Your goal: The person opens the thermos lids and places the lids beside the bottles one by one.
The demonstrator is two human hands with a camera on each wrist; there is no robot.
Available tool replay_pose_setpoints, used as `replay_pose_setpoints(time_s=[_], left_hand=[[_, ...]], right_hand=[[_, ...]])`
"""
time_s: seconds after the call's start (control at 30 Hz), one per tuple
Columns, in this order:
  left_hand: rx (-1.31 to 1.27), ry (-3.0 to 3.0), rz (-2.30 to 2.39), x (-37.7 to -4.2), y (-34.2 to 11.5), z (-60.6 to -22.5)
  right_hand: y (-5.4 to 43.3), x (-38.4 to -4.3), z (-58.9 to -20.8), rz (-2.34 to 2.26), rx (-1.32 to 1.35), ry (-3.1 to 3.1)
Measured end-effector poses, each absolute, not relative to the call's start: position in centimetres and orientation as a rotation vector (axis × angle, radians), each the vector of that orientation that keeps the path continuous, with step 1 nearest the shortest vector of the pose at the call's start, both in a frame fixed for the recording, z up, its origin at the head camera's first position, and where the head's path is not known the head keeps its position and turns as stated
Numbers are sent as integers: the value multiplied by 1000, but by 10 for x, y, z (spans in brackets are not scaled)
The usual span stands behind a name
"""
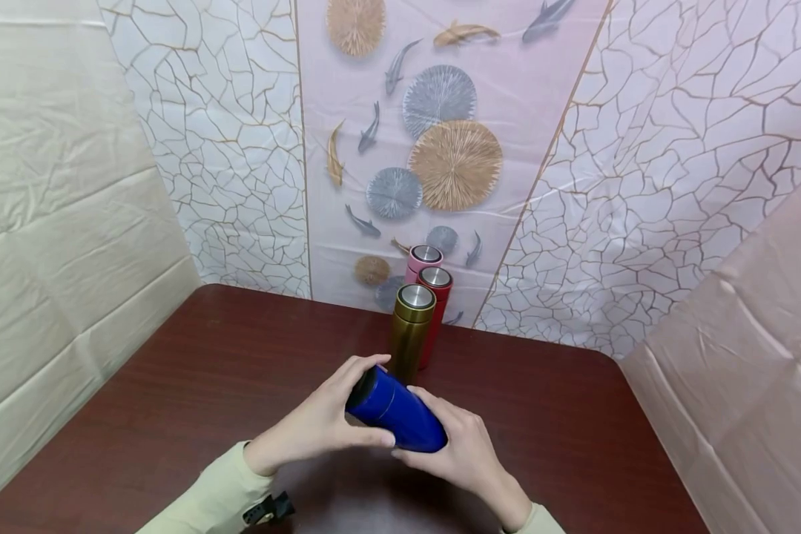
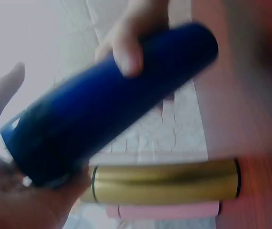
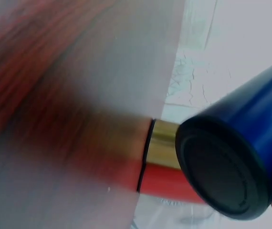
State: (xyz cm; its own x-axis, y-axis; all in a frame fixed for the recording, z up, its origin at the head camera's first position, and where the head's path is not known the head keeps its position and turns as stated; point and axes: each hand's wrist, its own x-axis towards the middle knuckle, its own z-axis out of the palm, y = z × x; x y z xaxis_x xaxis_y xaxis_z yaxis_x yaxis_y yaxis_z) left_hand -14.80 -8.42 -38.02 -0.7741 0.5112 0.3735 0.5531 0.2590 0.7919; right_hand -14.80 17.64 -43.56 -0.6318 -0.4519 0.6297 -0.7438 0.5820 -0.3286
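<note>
Holding a blue bottle (image 1: 403,419) up off the worktop (image 1: 227,363), a person has both hands at it. The bottle is tipped over on a slant. Its lid end points up toward the person's left, and its black bottom points down toward the right.

The right hand (image 1: 463,441) is wrapped round the lower part of the bottle. In the left wrist view, its thumb presses on the blue side. The left hand (image 1: 317,419) is spread wide about the lid end. Its thumb is on the near side, and its other fingers reach over the top. In the left wrist view, one finger sticks up with a gap between it and the bottle, so this hand is not squeezed tight.

Three more bottles stand upright just past the blue one. The gold bottle (image 1: 409,345) is nearest. The red bottle (image 1: 440,315) is behind it and a bit to the right. The pink bottle (image 1: 411,271) is at the back, mostly hidden. All three have shiny silver tops. I cannot tell if they touch each other.

The worktop is dark red-brown. Behind it hangs a cloth (image 1: 340,74) with fish and round shapes on it. The person wears pale green sleeves (image 1: 210,486), and a black strap (image 1: 267,510) shows by the left one.
</note>
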Motion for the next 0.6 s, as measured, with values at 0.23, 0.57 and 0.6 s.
replay_pose_setpoints(time_s=[0.23,0.57,0.6], left_hand=[[-1453,-2395,-1407,-145,-101,-382],[-1672,-2177,-1118,-141,-110,-374],[-1675,-2157,-1090,-142,-109,-374]], right_hand=[[192,-145,-428,882,1179,-2416],[197,-128,-414,951,1285,-2455],[197,-127,-413,931,1282,-2453]])
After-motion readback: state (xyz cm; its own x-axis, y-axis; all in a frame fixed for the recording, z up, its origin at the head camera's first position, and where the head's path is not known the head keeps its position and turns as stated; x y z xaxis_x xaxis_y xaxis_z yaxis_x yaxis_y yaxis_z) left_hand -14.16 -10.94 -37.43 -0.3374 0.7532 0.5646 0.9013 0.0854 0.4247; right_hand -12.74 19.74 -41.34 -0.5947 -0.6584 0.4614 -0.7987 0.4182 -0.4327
